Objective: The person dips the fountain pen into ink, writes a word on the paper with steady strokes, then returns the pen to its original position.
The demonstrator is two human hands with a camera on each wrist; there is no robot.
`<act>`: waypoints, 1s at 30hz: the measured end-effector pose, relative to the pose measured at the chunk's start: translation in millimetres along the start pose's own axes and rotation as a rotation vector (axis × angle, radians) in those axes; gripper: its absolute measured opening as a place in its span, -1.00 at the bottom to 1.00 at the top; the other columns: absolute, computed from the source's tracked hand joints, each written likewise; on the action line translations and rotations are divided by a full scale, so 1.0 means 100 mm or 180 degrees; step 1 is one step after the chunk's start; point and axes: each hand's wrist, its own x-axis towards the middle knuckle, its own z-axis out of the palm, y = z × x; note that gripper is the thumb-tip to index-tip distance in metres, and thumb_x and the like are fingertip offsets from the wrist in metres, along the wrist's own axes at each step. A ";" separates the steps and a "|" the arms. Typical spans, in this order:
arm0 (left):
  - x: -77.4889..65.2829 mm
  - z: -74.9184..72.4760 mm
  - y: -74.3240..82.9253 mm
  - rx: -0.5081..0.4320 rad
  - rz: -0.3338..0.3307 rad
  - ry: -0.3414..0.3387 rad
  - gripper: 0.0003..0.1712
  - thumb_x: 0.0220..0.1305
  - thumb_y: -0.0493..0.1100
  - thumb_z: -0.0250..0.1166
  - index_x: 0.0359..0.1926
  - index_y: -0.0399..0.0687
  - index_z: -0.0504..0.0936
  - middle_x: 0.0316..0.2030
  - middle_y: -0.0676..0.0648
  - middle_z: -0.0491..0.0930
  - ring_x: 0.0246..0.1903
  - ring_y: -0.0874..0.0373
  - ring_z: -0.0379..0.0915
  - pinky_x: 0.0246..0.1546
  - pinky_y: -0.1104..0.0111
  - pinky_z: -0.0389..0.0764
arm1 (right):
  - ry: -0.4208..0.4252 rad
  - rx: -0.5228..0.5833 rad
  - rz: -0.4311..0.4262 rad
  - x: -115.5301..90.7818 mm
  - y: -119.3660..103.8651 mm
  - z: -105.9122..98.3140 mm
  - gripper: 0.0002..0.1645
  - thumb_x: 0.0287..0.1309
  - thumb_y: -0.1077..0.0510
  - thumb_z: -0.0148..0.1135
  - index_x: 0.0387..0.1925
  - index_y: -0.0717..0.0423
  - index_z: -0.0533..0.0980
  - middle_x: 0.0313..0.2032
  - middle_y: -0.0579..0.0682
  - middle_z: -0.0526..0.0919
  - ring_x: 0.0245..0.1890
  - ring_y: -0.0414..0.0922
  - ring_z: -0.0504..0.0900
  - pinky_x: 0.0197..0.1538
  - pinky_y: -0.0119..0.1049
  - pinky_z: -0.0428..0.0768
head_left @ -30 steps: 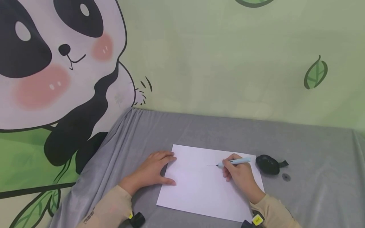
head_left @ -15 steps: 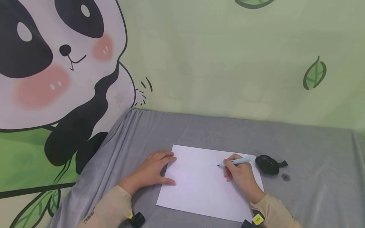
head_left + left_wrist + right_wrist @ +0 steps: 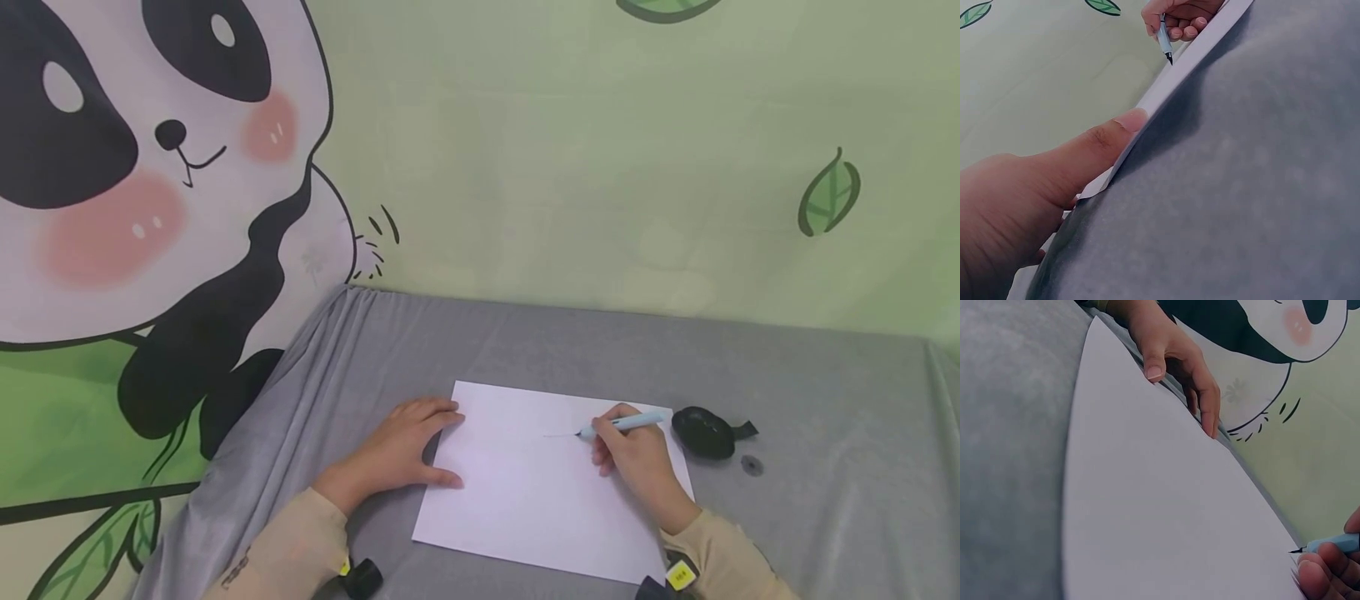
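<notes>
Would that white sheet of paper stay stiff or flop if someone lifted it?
The sheet of paper would probably sag: its edge looks thin and slightly wavy by the left hand. That thinness suggests it is light, so a push might slide it over the grey cloth.

Sheet (image 3: pixel 517 492): looked like paper, smooth and matt. Pen (image 3: pixel 633 421): barrel appeared to be smooth plastic with a soft sheen. Table cover (image 3: pixel 840 475): cloth, matt, its surface faintly napped. Sleeve (image 3: pixel 288 542): cloth, matt. Black object (image 3: pixel 703 433): showed a slight gloss; material could not be told. Printed backdrop (image 3: pixel 562 167): matt, mostly smooth, faintly creased.
</notes>
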 end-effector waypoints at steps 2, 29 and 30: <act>0.00 0.00 0.00 -0.0005 0.0003 0.0004 -0.03 -0.14 0.29 0.48 0.25 -0.12 0.46 0.26 -0.11 0.42 0.30 -0.10 0.28 0.33 -0.04 0.26 | 0.0016 -0.0012 0.0003 0.00 -0.01 0.00 -0.80 0.30 0.19 0.09 -0.34 0.30 0.44 -0.63 0.00 0.57 -0.72 -0.21 0.52 -0.58 -0.45 0.56; 0.00 0.00 0.00 0.0006 0.0066 0.0047 -0.06 -0.14 0.28 0.48 0.22 -0.13 0.48 0.24 -0.13 0.44 0.27 -0.10 0.31 0.30 -0.04 0.29 | 0.0151 0.0024 -0.0058 -0.01 -0.01 -0.02 -0.81 0.28 0.24 0.07 -0.42 0.31 0.45 -0.67 0.01 0.55 -0.74 -0.22 0.51 -0.60 -0.42 0.58; 0.00 0.00 0.00 0.0012 0.0066 0.0046 -0.06 -0.14 0.28 0.48 0.22 -0.13 0.48 0.24 -0.12 0.44 0.27 -0.10 0.32 0.30 -0.04 0.30 | 0.0161 0.0026 -0.0056 -0.01 -0.01 -0.02 -0.80 0.27 0.24 0.07 -0.42 0.31 0.45 -0.68 0.01 0.54 -0.74 -0.22 0.51 -0.61 -0.42 0.58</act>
